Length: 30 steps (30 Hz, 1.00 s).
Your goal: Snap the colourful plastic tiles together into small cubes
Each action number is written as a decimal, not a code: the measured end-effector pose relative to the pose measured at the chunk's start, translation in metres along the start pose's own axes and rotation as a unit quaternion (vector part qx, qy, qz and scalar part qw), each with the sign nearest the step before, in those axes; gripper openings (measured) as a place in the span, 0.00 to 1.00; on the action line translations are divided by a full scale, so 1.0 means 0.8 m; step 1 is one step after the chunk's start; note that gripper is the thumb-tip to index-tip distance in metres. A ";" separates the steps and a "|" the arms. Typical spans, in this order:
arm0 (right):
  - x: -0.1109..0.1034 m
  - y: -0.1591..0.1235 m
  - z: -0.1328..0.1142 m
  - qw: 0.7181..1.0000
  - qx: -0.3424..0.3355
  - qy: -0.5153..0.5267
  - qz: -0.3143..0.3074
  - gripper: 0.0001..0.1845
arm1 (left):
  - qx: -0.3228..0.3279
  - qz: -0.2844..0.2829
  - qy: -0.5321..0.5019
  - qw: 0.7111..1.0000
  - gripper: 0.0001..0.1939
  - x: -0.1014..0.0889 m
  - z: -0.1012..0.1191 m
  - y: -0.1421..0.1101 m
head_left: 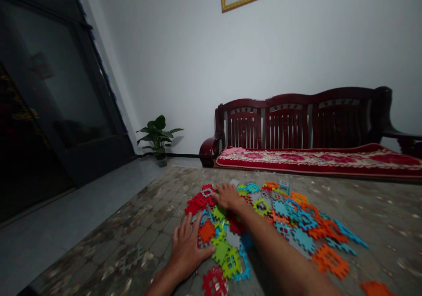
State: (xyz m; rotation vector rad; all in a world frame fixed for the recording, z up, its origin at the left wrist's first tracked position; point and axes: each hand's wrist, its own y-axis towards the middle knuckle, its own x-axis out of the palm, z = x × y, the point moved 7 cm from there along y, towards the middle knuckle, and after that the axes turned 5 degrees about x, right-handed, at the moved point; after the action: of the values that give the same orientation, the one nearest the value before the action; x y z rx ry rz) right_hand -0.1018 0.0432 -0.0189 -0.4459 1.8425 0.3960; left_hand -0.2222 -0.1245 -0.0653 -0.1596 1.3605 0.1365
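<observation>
While both lie open and palms down, the left hand (186, 254) is rested on the near edge of a heap of coloured plastic tiles (305, 239) on the floor (379, 225); the right hand (228, 196) is laid across its far part, with no tile visibly gripped.

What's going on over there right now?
A person has both hands on a heap of colourful interlocking plastic tiles spread over a patterned floor covering. The left hand rests at the near edge, beside an orange tile. The right hand lies across the far side, next to red tiles.
</observation>
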 end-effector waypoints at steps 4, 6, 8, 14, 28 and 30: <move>0.007 -0.008 -0.014 1.000 -0.013 -0.025 0.004 0.33 | -0.017 0.018 0.018 1.000 0.46 -0.006 0.014 0.009; 0.004 -0.015 -0.022 0.999 -0.020 -0.024 0.018 0.33 | -0.024 0.025 0.020 0.999 0.45 -0.010 0.018 0.013; 0.001 -0.020 -0.030 0.999 -0.026 -0.013 0.022 0.31 | -0.027 0.034 0.018 0.999 0.45 -0.013 0.021 0.016; -0.001 -0.014 -0.044 0.996 -0.010 0.078 -0.041 0.29 | 0.003 0.081 -0.015 0.997 0.45 -0.018 0.032 0.026; 0.015 -0.023 -0.039 0.958 0.052 0.277 -0.060 0.21 | -0.063 0.167 -0.173 0.969 0.28 -0.029 0.045 0.065; 0.008 -0.028 -0.031 0.943 0.053 0.328 -0.030 0.20 | -0.042 0.183 -0.191 0.963 0.27 -0.035 0.061 0.066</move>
State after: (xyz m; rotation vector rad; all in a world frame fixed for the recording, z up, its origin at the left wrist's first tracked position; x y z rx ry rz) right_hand -0.1130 0.0115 -0.0188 -0.6065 2.4724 0.1002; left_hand -0.1914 -0.0631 -0.0304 0.0488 0.9859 0.5109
